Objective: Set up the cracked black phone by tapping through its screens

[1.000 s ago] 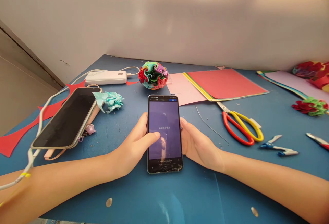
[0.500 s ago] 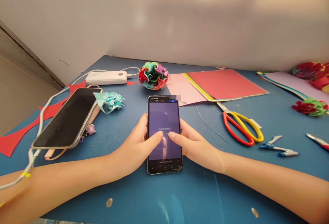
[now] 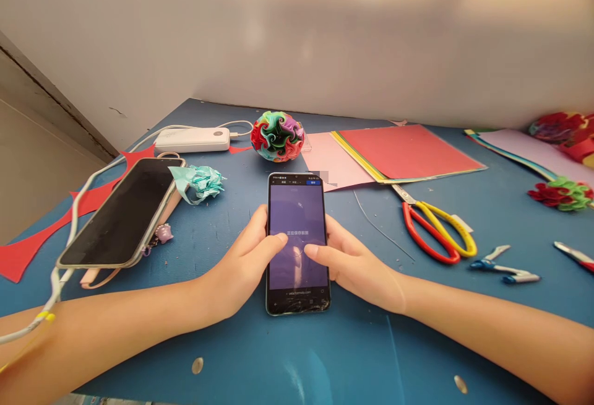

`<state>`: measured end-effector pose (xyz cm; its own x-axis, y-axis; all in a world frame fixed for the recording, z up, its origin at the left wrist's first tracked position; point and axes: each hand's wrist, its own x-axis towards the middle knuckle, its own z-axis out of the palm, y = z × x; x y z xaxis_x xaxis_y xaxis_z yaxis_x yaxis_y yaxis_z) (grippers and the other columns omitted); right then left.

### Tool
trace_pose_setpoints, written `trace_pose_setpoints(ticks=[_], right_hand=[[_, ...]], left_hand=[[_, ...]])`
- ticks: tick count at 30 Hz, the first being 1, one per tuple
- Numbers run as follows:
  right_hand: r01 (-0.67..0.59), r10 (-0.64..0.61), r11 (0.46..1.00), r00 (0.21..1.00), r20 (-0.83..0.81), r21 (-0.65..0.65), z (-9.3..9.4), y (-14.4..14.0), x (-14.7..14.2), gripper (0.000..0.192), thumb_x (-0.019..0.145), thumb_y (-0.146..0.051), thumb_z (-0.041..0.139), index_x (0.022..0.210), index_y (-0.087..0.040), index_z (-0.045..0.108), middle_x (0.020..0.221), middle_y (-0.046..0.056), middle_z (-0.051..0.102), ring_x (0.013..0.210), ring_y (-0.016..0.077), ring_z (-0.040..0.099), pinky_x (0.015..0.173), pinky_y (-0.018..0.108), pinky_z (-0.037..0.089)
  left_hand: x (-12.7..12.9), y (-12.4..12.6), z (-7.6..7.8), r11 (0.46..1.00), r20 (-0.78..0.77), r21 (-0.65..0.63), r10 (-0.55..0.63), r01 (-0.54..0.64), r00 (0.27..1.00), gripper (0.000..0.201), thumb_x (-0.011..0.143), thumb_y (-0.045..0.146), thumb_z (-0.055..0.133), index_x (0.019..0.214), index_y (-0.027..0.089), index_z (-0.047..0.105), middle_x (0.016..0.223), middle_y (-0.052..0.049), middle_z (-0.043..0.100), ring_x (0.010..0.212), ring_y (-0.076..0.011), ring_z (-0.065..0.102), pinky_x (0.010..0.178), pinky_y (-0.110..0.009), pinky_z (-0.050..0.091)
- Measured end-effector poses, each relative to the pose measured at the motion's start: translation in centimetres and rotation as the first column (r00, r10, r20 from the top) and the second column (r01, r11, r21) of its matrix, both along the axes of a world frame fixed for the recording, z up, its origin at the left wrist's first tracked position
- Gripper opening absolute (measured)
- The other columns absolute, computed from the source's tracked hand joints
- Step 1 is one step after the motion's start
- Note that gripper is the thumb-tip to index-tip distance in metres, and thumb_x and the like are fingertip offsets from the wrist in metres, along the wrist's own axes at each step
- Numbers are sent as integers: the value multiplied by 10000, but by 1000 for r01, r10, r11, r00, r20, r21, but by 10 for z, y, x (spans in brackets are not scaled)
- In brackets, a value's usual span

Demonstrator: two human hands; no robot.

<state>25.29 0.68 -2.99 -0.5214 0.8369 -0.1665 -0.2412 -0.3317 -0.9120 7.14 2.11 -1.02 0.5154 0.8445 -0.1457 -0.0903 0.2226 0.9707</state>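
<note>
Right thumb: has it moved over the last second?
Yes. The right thumb came in leftward from the lit phone's right edge onto its screen, near the left thumb; the phone stayed put.

Single head view, looking forward-down, close over blue table (image 3: 352,355), wall behind

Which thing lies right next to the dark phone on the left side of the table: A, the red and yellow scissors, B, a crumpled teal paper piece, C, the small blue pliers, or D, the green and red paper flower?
B: the crumpled teal paper piece sits against the far right corner of the dark phone, while the scissors lie far off on the right.
</note>
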Motion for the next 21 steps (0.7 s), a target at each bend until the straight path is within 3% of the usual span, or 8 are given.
trace_pose_setpoints(ticks=[21], right_hand=[[15, -14, 999, 1000, 25, -40, 0, 0, 1, 384, 876, -323, 544, 1243, -321, 430, 1160, 4, 577, 961, 163, 590, 847, 361, 483]], left_hand=[[-1, 0, 1, 1000, 3, -22, -8, 8, 1000, 327, 928, 332, 413, 1234, 218, 397, 1124, -40, 550, 994, -211, 531, 802, -300, 475]])
